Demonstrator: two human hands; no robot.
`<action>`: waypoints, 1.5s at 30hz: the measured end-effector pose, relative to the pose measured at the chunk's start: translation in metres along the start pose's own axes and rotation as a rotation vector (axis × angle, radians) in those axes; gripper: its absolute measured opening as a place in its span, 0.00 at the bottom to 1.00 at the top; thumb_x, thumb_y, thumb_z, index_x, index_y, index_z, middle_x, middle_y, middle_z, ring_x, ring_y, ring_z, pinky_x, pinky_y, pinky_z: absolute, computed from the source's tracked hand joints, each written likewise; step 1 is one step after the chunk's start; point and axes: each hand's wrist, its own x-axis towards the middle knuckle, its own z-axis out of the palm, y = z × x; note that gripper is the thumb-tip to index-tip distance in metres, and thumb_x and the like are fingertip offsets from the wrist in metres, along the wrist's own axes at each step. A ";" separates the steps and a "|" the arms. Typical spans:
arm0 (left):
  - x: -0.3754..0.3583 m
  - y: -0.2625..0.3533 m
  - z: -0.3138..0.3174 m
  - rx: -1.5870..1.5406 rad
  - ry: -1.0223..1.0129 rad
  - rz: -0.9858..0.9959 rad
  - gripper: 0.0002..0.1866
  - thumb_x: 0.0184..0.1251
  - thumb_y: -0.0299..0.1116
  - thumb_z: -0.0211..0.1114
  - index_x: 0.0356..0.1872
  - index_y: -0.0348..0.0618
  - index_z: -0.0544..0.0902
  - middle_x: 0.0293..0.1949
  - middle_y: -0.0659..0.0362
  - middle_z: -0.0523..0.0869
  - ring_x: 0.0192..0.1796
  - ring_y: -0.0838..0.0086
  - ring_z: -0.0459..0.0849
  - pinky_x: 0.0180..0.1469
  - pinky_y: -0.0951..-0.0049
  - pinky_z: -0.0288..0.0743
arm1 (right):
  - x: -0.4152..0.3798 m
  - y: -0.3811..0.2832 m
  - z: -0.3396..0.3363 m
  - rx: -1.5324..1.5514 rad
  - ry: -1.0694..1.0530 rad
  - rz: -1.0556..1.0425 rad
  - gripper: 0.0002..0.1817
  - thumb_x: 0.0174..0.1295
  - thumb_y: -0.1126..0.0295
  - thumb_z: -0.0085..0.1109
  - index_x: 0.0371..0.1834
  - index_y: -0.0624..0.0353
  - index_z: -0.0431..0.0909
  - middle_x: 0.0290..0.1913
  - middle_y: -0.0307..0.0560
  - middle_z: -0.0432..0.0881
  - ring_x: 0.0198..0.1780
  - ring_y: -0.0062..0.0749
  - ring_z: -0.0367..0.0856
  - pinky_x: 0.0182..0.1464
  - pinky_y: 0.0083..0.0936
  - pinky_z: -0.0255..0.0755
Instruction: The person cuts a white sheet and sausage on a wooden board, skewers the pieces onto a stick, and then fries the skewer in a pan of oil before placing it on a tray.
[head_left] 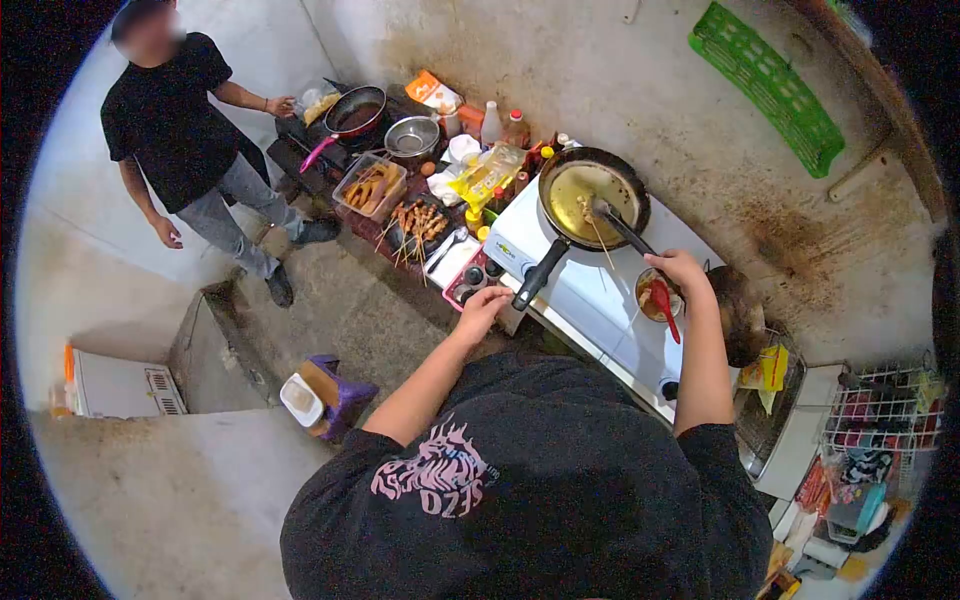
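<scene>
Skewer point(597, 232) in pan point(632, 178), beyond hands point(678, 270)

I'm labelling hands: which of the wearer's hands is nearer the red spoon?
Right. The right hand is close beside the red spoon; the left hand is farther away, by the pan handle.

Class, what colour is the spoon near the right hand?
Red: the spoon, in the head view.

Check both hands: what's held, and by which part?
Right hand holds the spatula by the end of its handle. Left hand is at the tip of the pan handle; whether it grips can't be told.
</scene>
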 end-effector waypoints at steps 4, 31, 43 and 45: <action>0.000 0.005 -0.002 0.008 -0.027 -0.002 0.10 0.59 0.28 0.55 0.41 0.39 0.76 0.31 0.67 0.78 0.31 0.84 0.71 0.34 0.83 0.65 | 0.014 0.002 -0.004 0.146 -0.158 0.138 0.24 0.46 0.49 0.61 0.30 0.63 0.77 0.26 0.44 0.78 0.23 0.33 0.76 0.25 0.29 0.69; 0.036 -0.018 0.008 0.500 0.032 0.220 0.18 0.46 0.38 0.62 0.40 0.42 0.78 0.32 0.52 0.79 0.38 0.64 0.77 0.43 0.69 0.69 | -0.016 -0.067 0.017 -0.400 0.137 0.028 0.26 0.40 0.51 0.63 0.38 0.60 0.77 0.40 0.55 0.78 0.44 0.44 0.77 0.45 0.35 0.69; 0.033 -0.014 0.007 0.452 -0.026 0.166 0.17 0.50 0.30 0.59 0.43 0.38 0.75 0.28 0.59 0.78 0.32 0.75 0.77 0.37 0.76 0.71 | -0.026 -0.073 0.014 -0.454 0.176 0.008 0.29 0.42 0.49 0.61 0.45 0.56 0.75 0.42 0.53 0.78 0.45 0.44 0.76 0.47 0.35 0.69; 0.034 -0.016 0.006 0.449 -0.028 0.188 0.16 0.50 0.29 0.59 0.43 0.37 0.75 0.28 0.61 0.78 0.31 0.78 0.76 0.36 0.77 0.71 | -0.028 -0.072 0.011 -0.442 0.141 0.020 0.30 0.42 0.48 0.60 0.45 0.56 0.75 0.42 0.53 0.78 0.45 0.45 0.76 0.46 0.35 0.69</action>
